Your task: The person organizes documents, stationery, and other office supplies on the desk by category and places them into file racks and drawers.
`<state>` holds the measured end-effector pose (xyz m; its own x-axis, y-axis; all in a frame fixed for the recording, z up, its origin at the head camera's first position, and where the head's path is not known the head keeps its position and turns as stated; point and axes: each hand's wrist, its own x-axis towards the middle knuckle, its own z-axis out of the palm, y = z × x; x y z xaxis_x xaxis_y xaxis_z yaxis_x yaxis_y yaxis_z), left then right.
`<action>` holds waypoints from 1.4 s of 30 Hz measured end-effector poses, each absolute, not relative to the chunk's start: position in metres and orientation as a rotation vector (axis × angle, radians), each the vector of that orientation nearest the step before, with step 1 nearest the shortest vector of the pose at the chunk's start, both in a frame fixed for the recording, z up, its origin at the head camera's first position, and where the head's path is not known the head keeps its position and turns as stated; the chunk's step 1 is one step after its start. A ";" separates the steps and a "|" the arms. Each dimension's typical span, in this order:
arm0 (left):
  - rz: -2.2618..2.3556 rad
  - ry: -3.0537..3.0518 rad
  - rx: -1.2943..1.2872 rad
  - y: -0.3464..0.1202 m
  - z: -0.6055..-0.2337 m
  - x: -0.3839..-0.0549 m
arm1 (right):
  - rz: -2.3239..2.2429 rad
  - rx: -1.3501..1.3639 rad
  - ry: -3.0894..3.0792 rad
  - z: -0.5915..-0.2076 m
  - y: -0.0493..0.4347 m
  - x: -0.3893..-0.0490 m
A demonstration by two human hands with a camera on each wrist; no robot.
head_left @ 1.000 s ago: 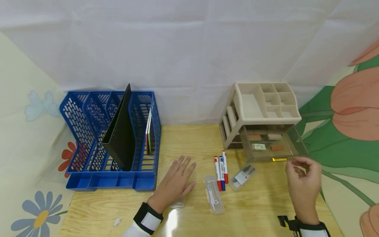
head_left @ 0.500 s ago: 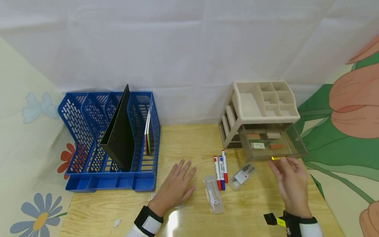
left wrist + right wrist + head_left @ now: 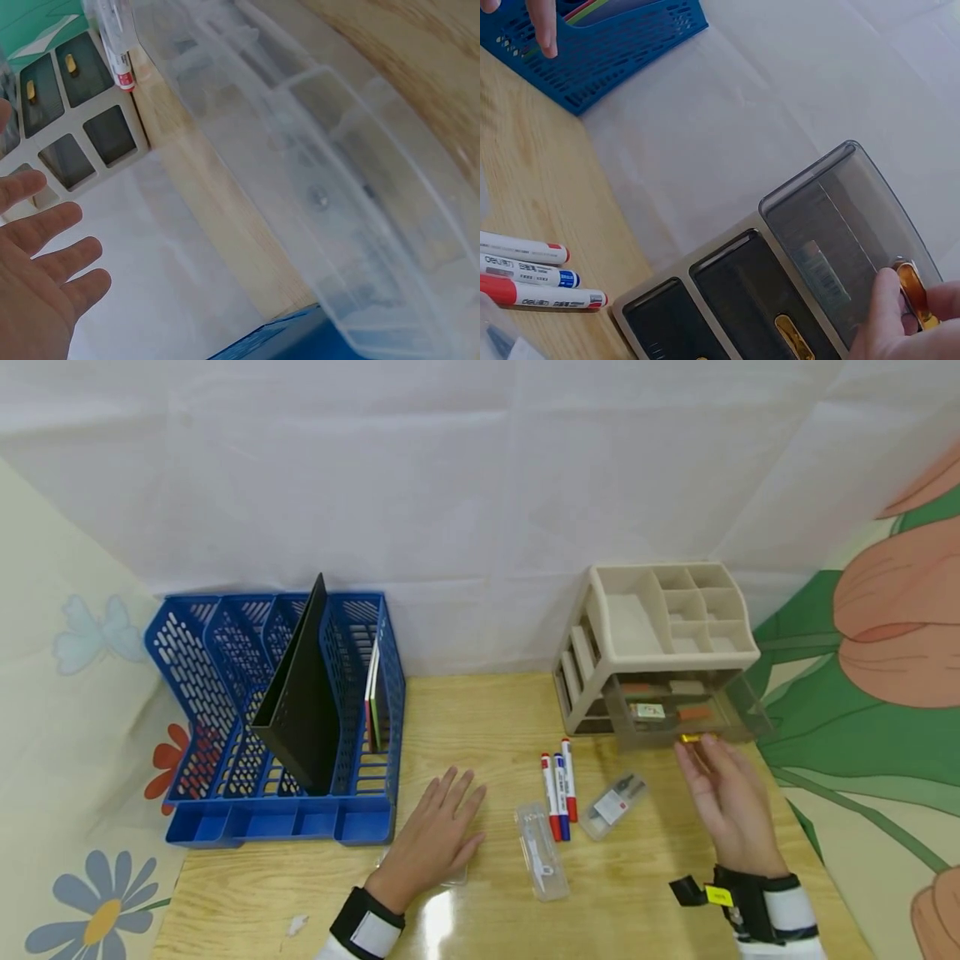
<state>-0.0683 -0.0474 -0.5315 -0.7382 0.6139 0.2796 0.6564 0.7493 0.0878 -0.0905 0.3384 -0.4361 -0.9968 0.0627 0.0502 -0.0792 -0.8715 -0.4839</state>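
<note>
Here, a wooden counter point(image 3: 480, 718) carries one blue rack point(image 3: 270, 818) towards nine o'clock and one beige cabinet point(image 3: 678, 659) towards two. The cabinet's see-through drawer point(image 3: 652, 741) sits part-way out, near three. At four, the right hand point(image 3: 727, 810) pinches its single gold handle point(image 3: 911, 289) between fingers and thumb; sliding straight, level and slowly should keep the contents settled. The left hand point(image 3: 431, 843), just past six, grips nothing, fingers straight, above one clear case point(image 3: 456, 875), mostly hidden. Towards five lie two more cases and three markers point(image 3: 561, 797); the drawer holds four small blocks point(image 3: 648, 711).
</note>
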 end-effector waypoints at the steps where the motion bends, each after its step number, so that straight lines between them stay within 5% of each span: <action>1: -0.261 -2.720 -0.999 -0.048 -0.532 -0.068 | 2.977 0.069 -0.772 -0.436 0.339 -0.094; 24: -0.356 -2.752 -0.955 -0.055 -0.534 -0.066 | 3.098 -0.064 -0.724 -0.432 0.344 -0.162; 42: -0.366 -2.739 -0.922 -0.057 -0.542 -0.066 | 3.061 -0.232 -0.763 -0.431 0.344 -0.178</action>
<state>-0.0655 -0.0574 -0.5420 -0.7763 0.5592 0.2910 0.6159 0.7711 0.1614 -0.1776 0.3441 -0.4306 -0.9891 0.0144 -0.1469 0.0562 -0.8836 -0.4649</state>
